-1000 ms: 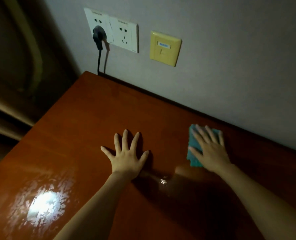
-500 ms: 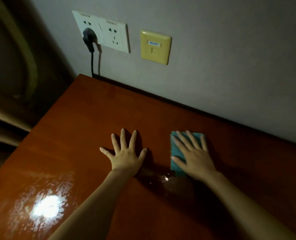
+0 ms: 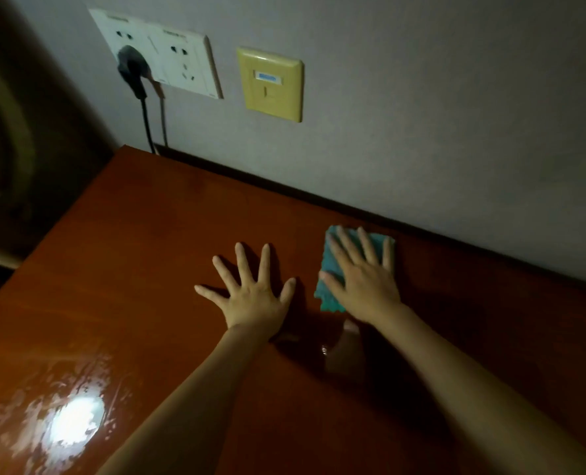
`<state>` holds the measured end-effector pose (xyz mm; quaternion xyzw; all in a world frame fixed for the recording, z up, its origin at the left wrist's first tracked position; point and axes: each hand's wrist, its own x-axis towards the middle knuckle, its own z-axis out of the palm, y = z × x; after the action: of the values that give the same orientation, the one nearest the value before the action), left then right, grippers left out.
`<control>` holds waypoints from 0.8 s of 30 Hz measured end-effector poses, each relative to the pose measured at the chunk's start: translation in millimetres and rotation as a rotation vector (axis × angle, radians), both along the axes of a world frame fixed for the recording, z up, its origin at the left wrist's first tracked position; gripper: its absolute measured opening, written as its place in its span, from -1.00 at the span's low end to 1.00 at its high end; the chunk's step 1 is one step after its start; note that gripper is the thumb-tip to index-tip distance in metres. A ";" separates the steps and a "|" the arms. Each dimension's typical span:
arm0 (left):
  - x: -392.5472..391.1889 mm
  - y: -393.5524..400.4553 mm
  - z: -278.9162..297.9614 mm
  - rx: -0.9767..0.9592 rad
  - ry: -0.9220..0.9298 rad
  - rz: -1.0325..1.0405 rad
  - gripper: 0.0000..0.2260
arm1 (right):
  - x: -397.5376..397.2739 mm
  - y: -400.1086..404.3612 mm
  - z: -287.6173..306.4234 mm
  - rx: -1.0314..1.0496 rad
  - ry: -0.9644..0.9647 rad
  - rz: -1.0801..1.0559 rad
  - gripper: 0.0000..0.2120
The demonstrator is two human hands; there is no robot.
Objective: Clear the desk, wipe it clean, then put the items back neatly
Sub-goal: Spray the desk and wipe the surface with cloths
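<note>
At the near left of the desk (image 3: 147, 255) a wet smear catches the light. Further in, the left hand (image 3: 250, 293) lies flat with fingers spread, holding nothing, while the right hand (image 3: 363, 279) presses straight fingers on the teal cloth (image 3: 329, 265), which has slid back rightward after a leftward pass, so wiping looks well underway. On the wall, a plug (image 3: 130, 70) sits in the white socket (image 3: 168, 56) beside a yellow plate (image 3: 271, 84); its blue label is unreadable

counter (image 3: 147, 269): glossy reddish-brown
cloth (image 3: 332, 265): teal
socket plate (image 3: 168, 56): white
plug (image 3: 130, 72): black
wall plate (image 3: 271, 85): yellow
wall (image 3: 456, 114): grey
</note>
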<state>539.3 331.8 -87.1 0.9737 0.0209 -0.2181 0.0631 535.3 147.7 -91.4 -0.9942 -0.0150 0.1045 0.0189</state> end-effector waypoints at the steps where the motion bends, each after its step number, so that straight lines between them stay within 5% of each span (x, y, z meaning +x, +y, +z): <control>1: 0.4 -0.3 0.2 -0.001 0.008 0.002 -0.35 | -14.6 -6.4 -1.3 0.019 0.019 0.095 -0.31; 4: 1.5 -0.1 1.5 -0.009 0.024 0.004 -0.35 | -49.9 -47.3 -7.6 0.019 0.025 0.248 -0.30; 8: -0.9 -2.9 1.1 -0.012 0.004 -0.004 -0.35 | -55.3 -100.1 -3.8 0.012 -0.024 -0.113 -0.22; 13: -0.6 -1.3 -2.6 -0.017 -0.016 -0.010 -0.36 | 2.1 -67.4 -4.1 0.000 0.001 -0.400 -0.32; 19: -2.9 -1.4 -0.5 -0.043 0.004 -0.014 -0.37 | -21.3 4.4 -3.0 0.064 0.013 -0.065 -0.30; 24: -35.1 -9.8 1.7 -0.062 0.030 -0.150 -0.39 | -104.5 -40.9 -5.0 0.041 0.032 0.175 -0.31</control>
<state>504.2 322.0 -85.4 0.9667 -0.0578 -0.2372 0.0767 430.8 106.7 -96.3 -0.9867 -0.1036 0.1214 0.0304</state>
